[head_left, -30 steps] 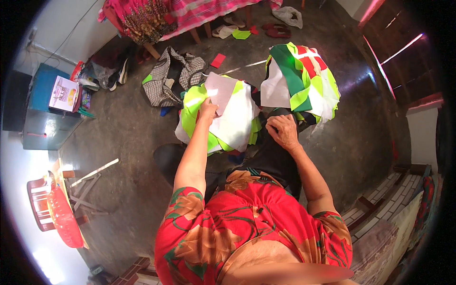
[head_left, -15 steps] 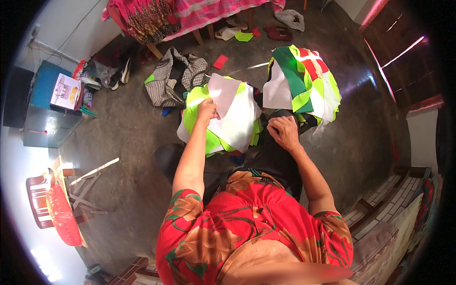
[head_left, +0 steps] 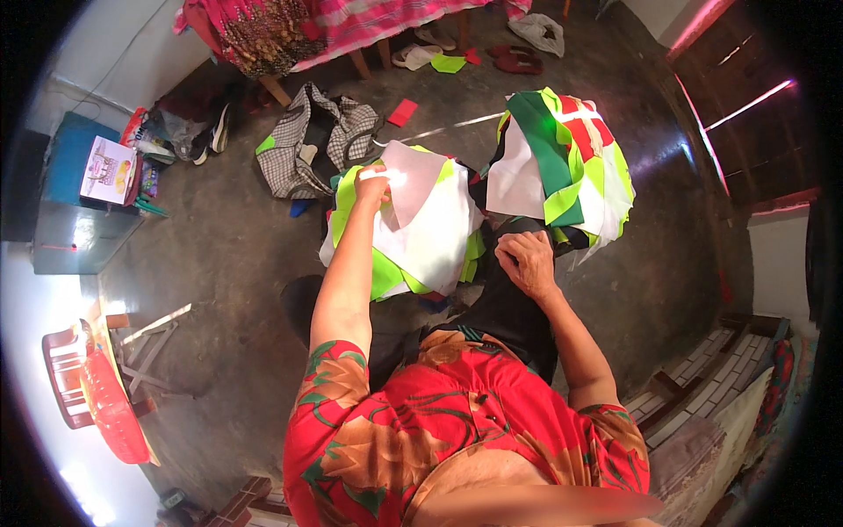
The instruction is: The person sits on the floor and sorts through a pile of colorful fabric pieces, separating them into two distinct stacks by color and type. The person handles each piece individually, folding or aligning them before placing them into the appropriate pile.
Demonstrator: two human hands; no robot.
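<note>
My left hand [head_left: 373, 188] is closed at the left edge of a pale mauve-grey fabric piece [head_left: 411, 180], with the fingertips partly lost in bright light. That piece lies on top of a heap of white and neon-yellow fabric pieces [head_left: 430, 230] in front of me. My right hand [head_left: 527, 262] rests over my dark-trousered knee, its fingers curled in; whatever they may hold is hidden. Just beyond it stands a second heap of fabric pieces [head_left: 562, 167] in white, green, neon yellow and red.
A grey checked cloth bag [head_left: 299, 167] slumps on the floor beyond the left heap. Near it lies a small red piece [head_left: 403, 112]. Farther back are dark red shoes [head_left: 515, 61] and a table with a pink checked cloth [head_left: 369, 31]. A blue-topped cabinet [head_left: 75, 176] stands at left.
My left hand has moved slightly away from me and to the left along the pale mauve-grey piece. My right hand stays over my knee. The whole view has shifted a little.
</note>
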